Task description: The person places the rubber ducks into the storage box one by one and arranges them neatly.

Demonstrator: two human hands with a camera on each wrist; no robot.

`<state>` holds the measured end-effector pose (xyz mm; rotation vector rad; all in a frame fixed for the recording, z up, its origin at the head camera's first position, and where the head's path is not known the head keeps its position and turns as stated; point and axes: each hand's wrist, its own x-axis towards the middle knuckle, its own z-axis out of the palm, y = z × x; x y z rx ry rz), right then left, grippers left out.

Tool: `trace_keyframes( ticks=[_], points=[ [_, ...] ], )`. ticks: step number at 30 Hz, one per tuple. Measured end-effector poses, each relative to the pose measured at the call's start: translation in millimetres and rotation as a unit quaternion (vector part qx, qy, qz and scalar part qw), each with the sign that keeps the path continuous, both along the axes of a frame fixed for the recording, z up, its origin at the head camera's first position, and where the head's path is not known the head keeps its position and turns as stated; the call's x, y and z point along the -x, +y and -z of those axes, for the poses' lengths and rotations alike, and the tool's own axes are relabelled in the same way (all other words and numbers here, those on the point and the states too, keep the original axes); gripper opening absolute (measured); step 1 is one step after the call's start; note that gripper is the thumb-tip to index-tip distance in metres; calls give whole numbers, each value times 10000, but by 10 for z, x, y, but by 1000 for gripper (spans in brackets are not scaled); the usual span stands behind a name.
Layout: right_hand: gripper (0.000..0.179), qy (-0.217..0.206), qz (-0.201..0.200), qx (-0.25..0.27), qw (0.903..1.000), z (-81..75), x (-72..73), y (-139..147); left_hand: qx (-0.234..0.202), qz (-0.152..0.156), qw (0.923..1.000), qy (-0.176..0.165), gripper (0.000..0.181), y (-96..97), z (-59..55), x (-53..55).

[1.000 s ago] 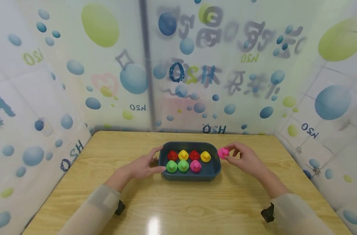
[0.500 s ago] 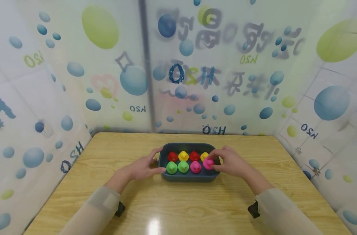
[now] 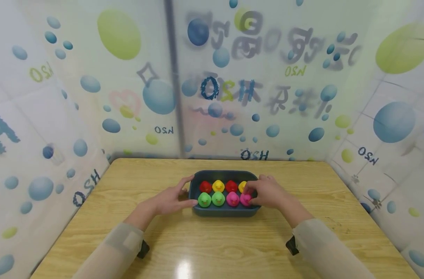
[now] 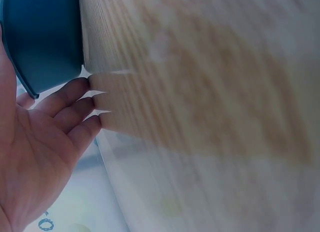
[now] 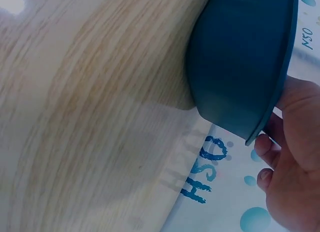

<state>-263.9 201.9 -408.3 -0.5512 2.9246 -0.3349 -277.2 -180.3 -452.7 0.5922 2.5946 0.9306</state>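
A dark blue tray stands on the table with rubber ducks in two rows. The back row has red and yellow ducks; in front are two green ducks and a pink one. At the front row's right end, my right hand pinches a second pink rubber duck, partly covering it and a yellow duck. My left hand touches the tray's left end, thumb and forefinger spread along it. In the left wrist view its other fingers extend beside the tray wall.
Wood-grain table surrounds the tray, with a bright reflection near its front. Patterned curtain-like walls with blue and green dots enclose the back and both sides. A black wrist device shows below each sleeve.
My right hand has carried the pink duck from beyond the tray's right end leftward and down into the front row. My left hand has stayed at the tray's left end.
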Motion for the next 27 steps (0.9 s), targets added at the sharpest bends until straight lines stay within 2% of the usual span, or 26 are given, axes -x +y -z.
trace_keyframes(
  ticks=[11,21,24,27],
  points=[
    [21,136,-108,55,9998,55,21,-19,6,-44,10000,-51,99,-38,-5,-20],
    [19,120,-43,99,9999,78,65,-41,-69,-63,10000,-26,99,-75,9,-16],
    [19,201,-108,273,9994,83,53,-20,-70,-64,10000,-23,98,-78,18,-20],
    [19,491,-209,599,9968,71,11,44,-75,-51,10000,-9,98,-78,18,-19]
  ],
)
